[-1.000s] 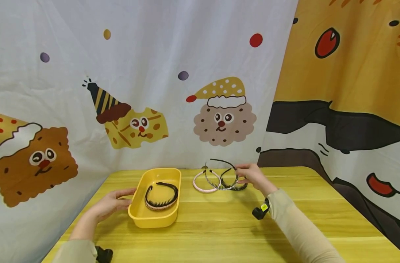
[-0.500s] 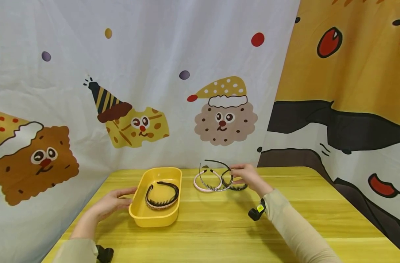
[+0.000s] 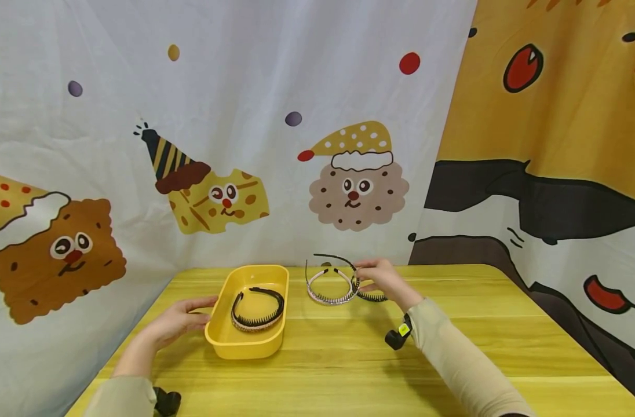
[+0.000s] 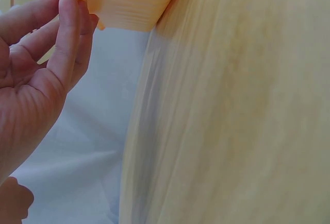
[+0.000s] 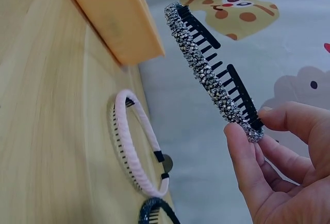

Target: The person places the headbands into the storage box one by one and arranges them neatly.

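Observation:
Between the thumb and fingers of my right hand (image 5: 289, 157) is a headband (image 5: 206, 74) covered in silver glitter, with black inner teeth, held up off the table. In the head view my right hand (image 3: 385, 281) is at the back of the table, above a pink headband (image 3: 315, 295) and a black toothed headband (image 3: 373, 297). My left hand (image 3: 174, 325) touches the left side of a yellow bin (image 3: 247, 352) with fairly straight fingers. Inside the bin lie a black toothed headband (image 3: 278, 304) and a rose-gold glittery one (image 3: 251, 329), partly overlapping.
The wooden table (image 3: 338, 370) reaches back to a white cartoon-print curtain (image 3: 234, 116). An orange and dark printed curtain (image 3: 484, 133) hangs on the right. A small round brown thing (image 5: 167, 163) shows by the pink headband's ends in the right wrist view.
My right hand has moved left with the silver glittery headband, which now overlaps the pink one in the head view. The left hand and bin stay nearly in place.

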`<state>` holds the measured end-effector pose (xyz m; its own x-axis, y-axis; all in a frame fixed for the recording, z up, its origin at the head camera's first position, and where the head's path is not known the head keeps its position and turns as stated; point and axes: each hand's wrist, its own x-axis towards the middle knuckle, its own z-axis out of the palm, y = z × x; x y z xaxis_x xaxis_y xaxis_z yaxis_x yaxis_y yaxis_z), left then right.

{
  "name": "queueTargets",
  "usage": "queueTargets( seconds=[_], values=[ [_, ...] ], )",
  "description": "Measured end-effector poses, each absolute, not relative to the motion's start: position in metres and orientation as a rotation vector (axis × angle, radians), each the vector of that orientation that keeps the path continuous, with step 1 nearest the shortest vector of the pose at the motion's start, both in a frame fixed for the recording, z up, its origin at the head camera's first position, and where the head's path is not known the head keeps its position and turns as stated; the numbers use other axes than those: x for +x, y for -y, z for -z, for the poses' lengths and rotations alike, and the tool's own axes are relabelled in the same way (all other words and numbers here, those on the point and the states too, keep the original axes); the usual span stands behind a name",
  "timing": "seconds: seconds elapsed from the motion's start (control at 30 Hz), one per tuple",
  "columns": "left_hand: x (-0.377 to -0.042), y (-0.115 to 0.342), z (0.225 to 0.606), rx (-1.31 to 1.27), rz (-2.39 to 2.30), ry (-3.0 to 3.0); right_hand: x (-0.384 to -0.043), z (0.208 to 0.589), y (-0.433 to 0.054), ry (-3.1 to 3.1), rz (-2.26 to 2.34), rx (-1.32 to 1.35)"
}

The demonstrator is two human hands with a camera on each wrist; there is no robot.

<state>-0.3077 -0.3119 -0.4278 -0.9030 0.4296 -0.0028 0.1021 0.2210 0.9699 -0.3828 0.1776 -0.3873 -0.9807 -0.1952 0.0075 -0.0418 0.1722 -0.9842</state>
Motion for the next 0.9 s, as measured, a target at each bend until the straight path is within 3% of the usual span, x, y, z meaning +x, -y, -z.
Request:
queueTargets(
  seconds=[0.9],
  values=[
    [-0.310, 0.314, 0.430, 0.525, -1.711, -2.231, -0.370, 0.368, -0.127, -2.249, 1.960, -0.343]
  ],
)
